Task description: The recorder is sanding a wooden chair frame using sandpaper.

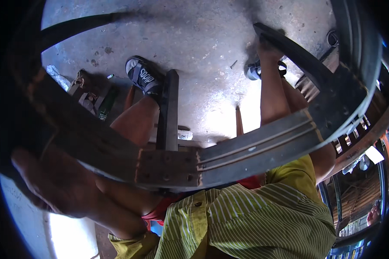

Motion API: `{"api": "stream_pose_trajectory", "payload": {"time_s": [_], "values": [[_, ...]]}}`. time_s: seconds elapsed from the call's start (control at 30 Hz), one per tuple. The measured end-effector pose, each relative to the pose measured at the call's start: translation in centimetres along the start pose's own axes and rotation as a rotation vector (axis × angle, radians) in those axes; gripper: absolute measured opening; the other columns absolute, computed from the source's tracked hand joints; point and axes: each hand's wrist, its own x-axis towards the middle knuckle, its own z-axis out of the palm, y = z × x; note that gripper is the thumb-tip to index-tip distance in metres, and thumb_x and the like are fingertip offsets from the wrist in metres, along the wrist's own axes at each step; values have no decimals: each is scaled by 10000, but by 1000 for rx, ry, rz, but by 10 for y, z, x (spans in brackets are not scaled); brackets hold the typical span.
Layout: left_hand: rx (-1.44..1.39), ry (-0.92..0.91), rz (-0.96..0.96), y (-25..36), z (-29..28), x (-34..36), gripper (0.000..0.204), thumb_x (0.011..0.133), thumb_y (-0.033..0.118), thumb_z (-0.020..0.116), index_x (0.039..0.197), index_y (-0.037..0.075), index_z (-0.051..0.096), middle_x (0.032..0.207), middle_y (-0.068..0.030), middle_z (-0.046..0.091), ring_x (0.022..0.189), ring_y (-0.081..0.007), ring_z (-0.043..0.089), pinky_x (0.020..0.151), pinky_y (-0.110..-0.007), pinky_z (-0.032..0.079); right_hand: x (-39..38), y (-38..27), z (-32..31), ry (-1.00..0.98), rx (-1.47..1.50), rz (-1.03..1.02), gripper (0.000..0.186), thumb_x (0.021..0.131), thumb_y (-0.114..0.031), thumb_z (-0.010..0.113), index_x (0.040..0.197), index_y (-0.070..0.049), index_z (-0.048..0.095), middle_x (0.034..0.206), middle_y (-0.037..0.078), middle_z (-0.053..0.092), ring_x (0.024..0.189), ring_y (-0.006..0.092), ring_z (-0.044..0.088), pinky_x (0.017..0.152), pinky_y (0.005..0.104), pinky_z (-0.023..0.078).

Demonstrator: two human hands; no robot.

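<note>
I hold a large dark curved frame [255, 142], made of segments joined at plates with small holes and fitted with tapered black legs, above my lap. My left hand [56, 181] is at the lower left, its fingers curled round the frame's shadowed side. My right hand [268, 49] reaches up at the upper right and is closed on a tapered black leg [296, 58] of the frame, its fingers partly hidden behind it. Another black leg [168, 108] stands between my feet, which wear dark sandals [145, 75].
A concrete floor [194, 39] lies beneath, with a nail [233, 64] on it. Clutter at the left includes a green object [106, 105] and crumpled plastic [56, 75]. At the right are curved slatted furniture [354, 144] and metal bars [382, 185].
</note>
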Motion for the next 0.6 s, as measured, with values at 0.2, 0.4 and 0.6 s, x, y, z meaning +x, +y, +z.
{"api": "stream_pose_trajectory", "payload": {"time_s": [0.2, 0.4, 0.6], "values": [[526, -16, 285, 0, -17, 2, 364, 899, 115, 513, 1215, -64, 487, 1155, -210, 569, 1108, -301, 548, 955, -399, 453, 8, -22, -8, -27, 242, 238, 440, 827, -137, 569, 1182, 99, 457, 1237, 303, 448, 1206, 478, 377, 1025, 584, 319], [751, -11, 386, -1, -36, 3, 338, 864, 30, 597, 1197, 21, 542, 1042, -153, 634, 933, -253, 622, 772, -300, 517, -51, -85, 42, -136, 201, 560, 433, 901, -111, 418, 1279, 97, 377, 1332, 279, 375, 1269, 457, 308, 1074, 599, 230], [984, -73, 485, -4, -24, 7, 327, 856, 20, 610, 1180, 45, 569, 1028, -140, 644, 882, -238, 635, 737, -279, 522, -59, -75, 50, 10, -141, 280, 486, 916, -283, 415, 1258, 62, 433, 1319, 262, 412, 1243, 426, 365, 1064, 614, 229]]}}
